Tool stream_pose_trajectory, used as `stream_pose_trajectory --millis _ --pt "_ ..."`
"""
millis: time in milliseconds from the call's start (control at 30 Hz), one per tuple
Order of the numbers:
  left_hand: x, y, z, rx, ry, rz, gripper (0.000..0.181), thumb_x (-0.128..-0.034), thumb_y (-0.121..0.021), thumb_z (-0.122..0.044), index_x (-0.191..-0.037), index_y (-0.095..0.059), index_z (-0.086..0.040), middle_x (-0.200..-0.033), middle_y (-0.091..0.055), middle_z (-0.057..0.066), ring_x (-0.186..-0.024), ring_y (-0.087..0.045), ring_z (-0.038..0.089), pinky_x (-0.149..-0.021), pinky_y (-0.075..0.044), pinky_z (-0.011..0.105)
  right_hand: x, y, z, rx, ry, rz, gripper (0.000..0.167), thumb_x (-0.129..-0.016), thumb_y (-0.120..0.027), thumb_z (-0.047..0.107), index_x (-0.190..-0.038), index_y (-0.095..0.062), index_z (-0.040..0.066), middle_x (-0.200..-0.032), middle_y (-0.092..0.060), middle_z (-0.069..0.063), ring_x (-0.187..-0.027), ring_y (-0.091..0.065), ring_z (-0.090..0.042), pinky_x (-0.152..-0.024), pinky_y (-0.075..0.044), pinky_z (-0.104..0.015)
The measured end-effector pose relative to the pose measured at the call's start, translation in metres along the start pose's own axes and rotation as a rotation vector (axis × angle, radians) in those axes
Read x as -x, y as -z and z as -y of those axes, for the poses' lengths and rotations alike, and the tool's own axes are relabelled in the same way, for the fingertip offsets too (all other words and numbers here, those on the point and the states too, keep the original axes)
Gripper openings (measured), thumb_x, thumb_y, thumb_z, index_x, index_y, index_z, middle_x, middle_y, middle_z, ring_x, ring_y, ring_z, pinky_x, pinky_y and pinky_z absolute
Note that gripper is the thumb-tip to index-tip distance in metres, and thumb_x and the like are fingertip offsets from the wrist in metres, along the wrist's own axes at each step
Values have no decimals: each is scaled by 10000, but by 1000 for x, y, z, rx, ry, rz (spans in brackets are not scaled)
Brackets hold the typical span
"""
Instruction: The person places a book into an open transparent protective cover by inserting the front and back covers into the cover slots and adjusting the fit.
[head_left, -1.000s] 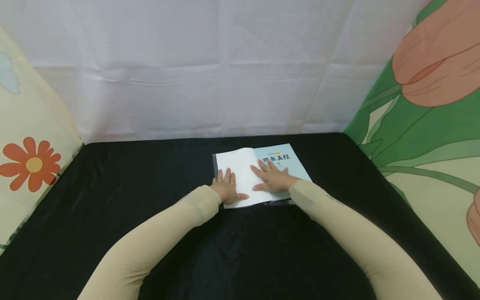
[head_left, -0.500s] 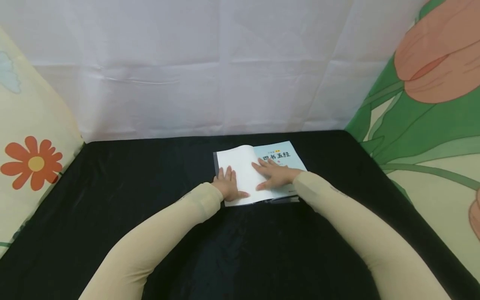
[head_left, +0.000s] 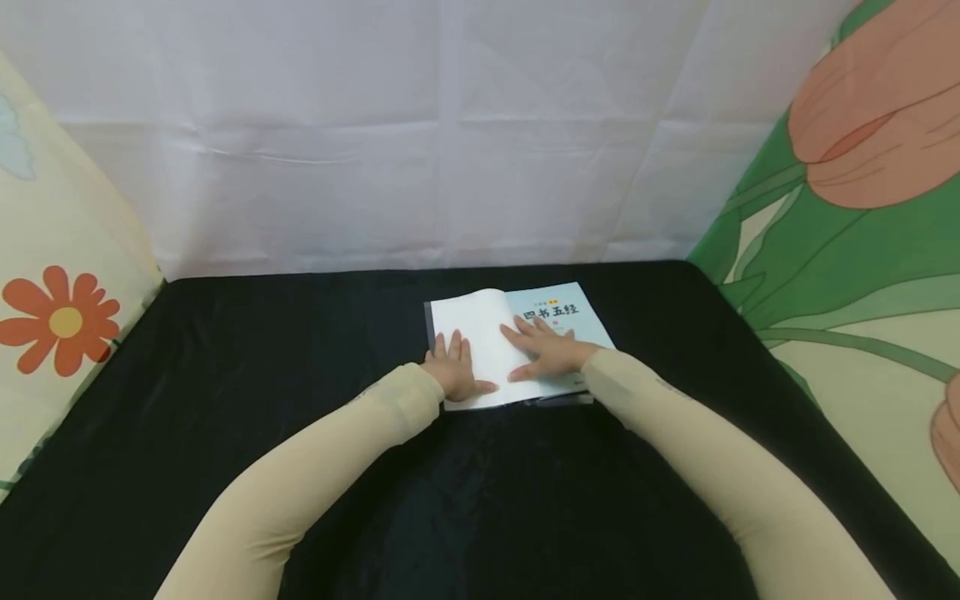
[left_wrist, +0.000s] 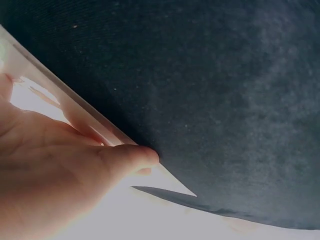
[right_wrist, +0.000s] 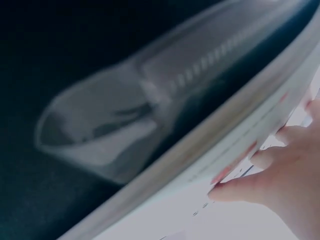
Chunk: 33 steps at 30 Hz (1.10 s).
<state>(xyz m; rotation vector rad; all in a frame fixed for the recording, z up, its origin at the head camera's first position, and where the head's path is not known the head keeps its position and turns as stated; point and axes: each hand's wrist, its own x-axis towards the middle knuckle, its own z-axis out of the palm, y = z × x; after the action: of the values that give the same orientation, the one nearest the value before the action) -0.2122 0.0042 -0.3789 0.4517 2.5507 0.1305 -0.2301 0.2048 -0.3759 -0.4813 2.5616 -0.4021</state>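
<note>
A book lies opened on the black cloth, its blank white page (head_left: 480,325) at left and a pale blue page (head_left: 592,330) with dark characters at right. The left hand (head_left: 453,372) rests spread on the white page near its lower left edge; in the left wrist view that hand (left_wrist: 65,170) has its thumb by the page's edge. Across the inner part of the blue page lies the right hand (head_left: 549,350), fingers spread. From the right wrist, that hand (right_wrist: 280,175) touches the page, and a clear plastic cover (right_wrist: 100,125) sticks out under the book.
Black cloth (head_left: 300,333) covers the table. Behind it hangs a white sheet (head_left: 360,167). Flower-printed fabric stands on the left (head_left: 45,208) and on the right (head_left: 885,275).
The right hand has shifted slightly down and to the right on the blue page since a second ago. The left hand stays on the white page.
</note>
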Motion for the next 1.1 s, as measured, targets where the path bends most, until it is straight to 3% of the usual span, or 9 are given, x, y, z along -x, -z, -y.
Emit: stream_pose_trajectory --millis 867,1100 --pt "1 2 2 -7 -31 2 886 -981 -414 -577 -1548 -54 1 -1617 71 142 -1457 79 387 -1163 -119 473 -5 -2 14 29 -26 31 916 -917 -587 537 -1576 -59 185 -1616 93 -131 -1434 148 -426 -998 57 -765" --pt "3 6 -2 -58 -8 -2 877 -978 -413 -582 -1550 -82 -7 -1619 37 146 -1461 32 388 -1162 -120 482 -5 -2 13 24 -21 23 921 -913 -599 529 -1576 -65 177 -1615 88 -136 -1433 144 -432 -994 50 -770"
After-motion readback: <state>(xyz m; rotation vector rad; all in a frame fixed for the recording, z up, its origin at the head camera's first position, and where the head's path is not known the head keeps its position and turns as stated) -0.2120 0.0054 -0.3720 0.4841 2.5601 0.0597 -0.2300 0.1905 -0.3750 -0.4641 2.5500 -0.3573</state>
